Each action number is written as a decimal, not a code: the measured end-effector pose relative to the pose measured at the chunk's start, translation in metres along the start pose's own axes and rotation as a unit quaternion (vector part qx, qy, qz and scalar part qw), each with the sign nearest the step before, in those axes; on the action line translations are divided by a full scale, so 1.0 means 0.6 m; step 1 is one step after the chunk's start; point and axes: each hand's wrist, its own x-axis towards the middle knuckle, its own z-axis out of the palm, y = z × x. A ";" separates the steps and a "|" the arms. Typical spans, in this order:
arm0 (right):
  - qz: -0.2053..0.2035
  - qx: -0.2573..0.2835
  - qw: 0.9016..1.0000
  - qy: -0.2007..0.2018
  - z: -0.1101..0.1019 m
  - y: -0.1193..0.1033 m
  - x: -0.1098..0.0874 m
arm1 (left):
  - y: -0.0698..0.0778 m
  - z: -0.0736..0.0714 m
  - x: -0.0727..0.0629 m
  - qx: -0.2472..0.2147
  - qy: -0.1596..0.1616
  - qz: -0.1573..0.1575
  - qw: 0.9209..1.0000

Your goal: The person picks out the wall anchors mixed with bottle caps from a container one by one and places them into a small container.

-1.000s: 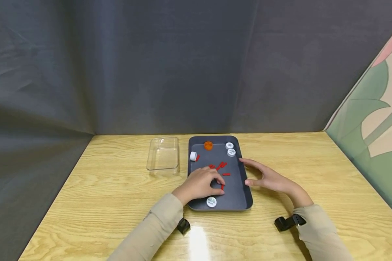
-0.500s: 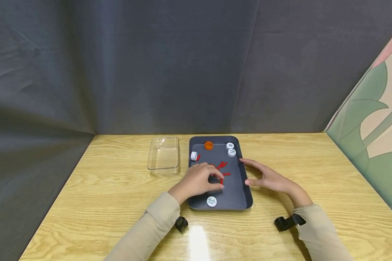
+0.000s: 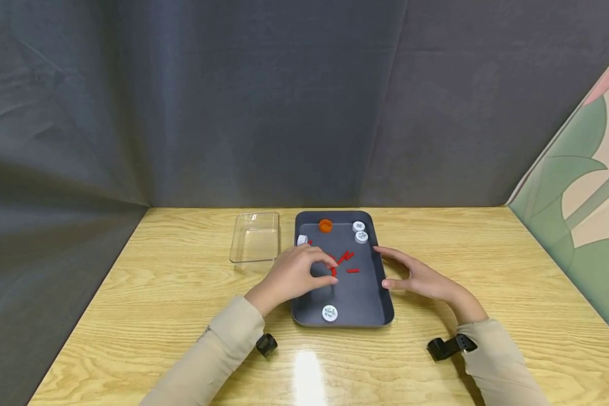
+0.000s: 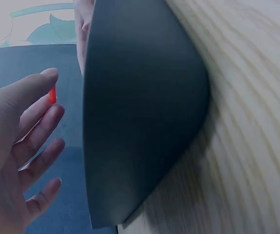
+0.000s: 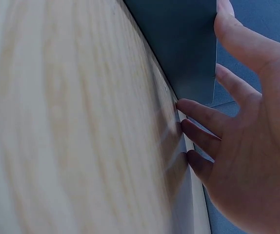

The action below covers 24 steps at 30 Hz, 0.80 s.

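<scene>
My left hand (image 3: 295, 273) is above the left half of a dark grey tray (image 3: 360, 301), pinching a small red stick (image 4: 52, 95) between thumb and index finger. The other fingers of that hand are spread in the left wrist view. Several similar red sticks (image 3: 344, 257) lie in the middle of the tray. Along the tray's right wall, my right hand (image 3: 421, 277) rests with fingers extended, its thumb and index finger at the rim. A white cap (image 3: 301, 240) on its side is partly behind the left hand.
An orange cap (image 3: 325, 225) and two white caps (image 3: 361, 237) lie at the tray's far end, with another white round cap (image 3: 330, 313) at the near end. Left of the tray stands a clear plastic box (image 3: 255, 239) on the wooden table (image 3: 157, 299).
My left hand has carried the red stick up from the near middle of the tray, leftward and away from me. My right hand stays at the tray's right side.
</scene>
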 end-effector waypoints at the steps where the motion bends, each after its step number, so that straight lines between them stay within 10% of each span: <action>1: 0.000 0.000 1.000 0.000 0.000 0.000 -0.001 | -0.002 -0.002 -0.002 0.003 0.006 -0.004 1.000; 24: -0.005 -0.006 1.000 0.002 -0.007 -0.005 -0.005 | -0.050 -0.093 -0.058 0.016 0.114 -0.040 0.992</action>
